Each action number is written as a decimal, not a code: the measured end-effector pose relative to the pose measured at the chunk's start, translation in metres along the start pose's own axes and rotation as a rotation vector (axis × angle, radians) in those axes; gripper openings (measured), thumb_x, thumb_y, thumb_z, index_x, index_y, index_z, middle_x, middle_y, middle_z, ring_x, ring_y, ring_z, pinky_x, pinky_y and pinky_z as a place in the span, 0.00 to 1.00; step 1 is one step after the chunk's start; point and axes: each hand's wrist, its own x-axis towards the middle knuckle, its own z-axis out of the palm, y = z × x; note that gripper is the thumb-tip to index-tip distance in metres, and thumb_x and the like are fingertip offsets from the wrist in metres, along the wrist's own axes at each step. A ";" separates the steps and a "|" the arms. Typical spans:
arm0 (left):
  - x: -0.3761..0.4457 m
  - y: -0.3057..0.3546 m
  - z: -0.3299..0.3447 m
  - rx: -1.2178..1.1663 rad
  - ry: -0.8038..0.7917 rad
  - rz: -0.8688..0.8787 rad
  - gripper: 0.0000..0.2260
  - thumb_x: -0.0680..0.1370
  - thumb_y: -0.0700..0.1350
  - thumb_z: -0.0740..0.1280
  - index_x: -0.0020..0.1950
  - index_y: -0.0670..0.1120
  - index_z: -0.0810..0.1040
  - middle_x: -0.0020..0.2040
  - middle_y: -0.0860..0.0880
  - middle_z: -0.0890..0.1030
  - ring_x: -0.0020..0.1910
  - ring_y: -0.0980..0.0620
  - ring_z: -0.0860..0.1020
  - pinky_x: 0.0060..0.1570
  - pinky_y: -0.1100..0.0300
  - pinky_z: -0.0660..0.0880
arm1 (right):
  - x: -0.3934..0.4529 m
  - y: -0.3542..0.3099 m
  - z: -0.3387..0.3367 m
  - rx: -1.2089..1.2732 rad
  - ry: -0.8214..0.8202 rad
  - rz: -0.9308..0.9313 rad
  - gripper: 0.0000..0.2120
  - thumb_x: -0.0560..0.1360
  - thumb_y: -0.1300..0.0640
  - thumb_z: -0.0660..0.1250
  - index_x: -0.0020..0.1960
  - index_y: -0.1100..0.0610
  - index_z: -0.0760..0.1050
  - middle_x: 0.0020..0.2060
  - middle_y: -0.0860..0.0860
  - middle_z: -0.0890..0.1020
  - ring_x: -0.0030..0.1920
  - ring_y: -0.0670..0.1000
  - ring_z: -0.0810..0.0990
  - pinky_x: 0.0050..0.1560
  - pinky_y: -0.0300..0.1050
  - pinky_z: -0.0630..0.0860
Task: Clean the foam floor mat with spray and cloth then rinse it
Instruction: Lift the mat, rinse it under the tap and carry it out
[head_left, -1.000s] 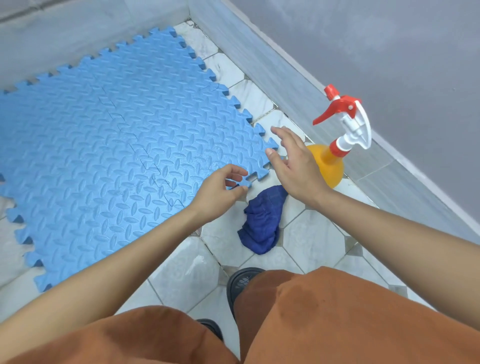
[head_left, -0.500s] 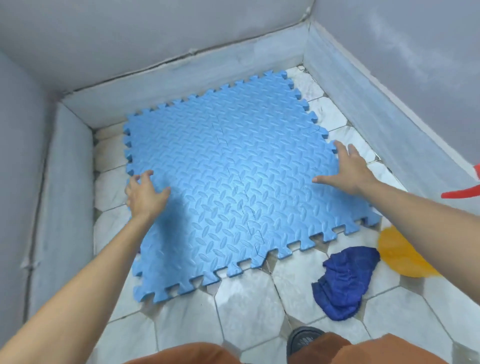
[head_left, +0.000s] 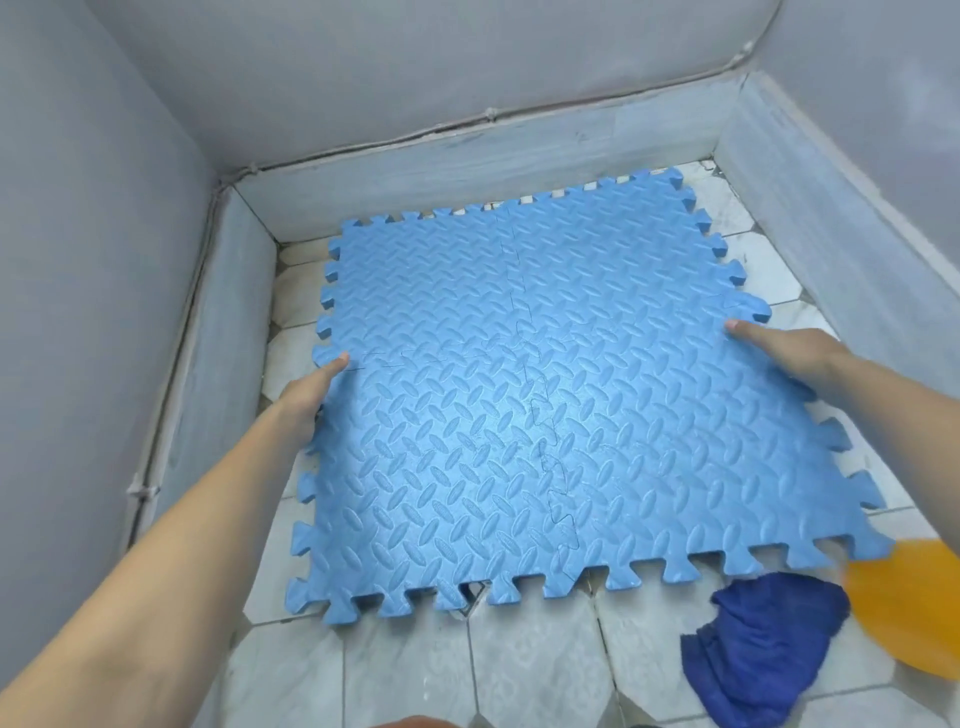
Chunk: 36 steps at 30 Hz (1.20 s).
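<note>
Mat: blue foam, interlocking tabs round the edge, diamond-plate texture, made of four joined tiles. Lies in the corner of a tiled floor, far edge close to the low grey wall border. Near edge looks slightly lifted off the tiles; hard to be sure with the lens distortion.
Left hand: on the mat's left edge, thumb on top, fingers hidden under the foam, so it is gripping the edge.
Right hand: on the mat's right edge, thumb on top pointing inward, fingers out of sight below; also gripping the mat.
Cloth: dark blue, crumpled on the tiles just off the mat's near-right corner, not touching either hand.
Spray bottle: only the orange body shows at the right frame edge, blurred, just beside the cloth and the mat corner.
Walls: plain grey, enclosing the floor on three sides.
</note>
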 end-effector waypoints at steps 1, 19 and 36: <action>0.002 0.001 -0.002 -0.031 -0.009 -0.009 0.32 0.71 0.62 0.70 0.67 0.44 0.71 0.64 0.48 0.72 0.62 0.47 0.72 0.55 0.57 0.67 | -0.002 -0.002 0.000 0.052 0.005 0.005 0.52 0.57 0.21 0.65 0.69 0.56 0.71 0.68 0.56 0.73 0.65 0.61 0.74 0.64 0.57 0.71; -0.043 0.065 -0.048 -0.316 0.246 0.480 0.21 0.70 0.62 0.71 0.35 0.50 0.64 0.34 0.51 0.66 0.34 0.53 0.64 0.35 0.56 0.62 | -0.052 -0.068 -0.045 0.488 0.398 -0.506 0.24 0.69 0.37 0.72 0.57 0.49 0.73 0.54 0.47 0.77 0.52 0.50 0.74 0.52 0.44 0.68; -0.035 0.178 -0.067 -0.197 -0.010 0.494 0.26 0.64 0.52 0.80 0.52 0.39 0.74 0.48 0.44 0.79 0.47 0.48 0.77 0.45 0.53 0.74 | -0.027 -0.202 -0.115 0.488 0.181 -0.430 0.32 0.64 0.52 0.81 0.62 0.57 0.69 0.49 0.52 0.79 0.44 0.54 0.79 0.44 0.48 0.73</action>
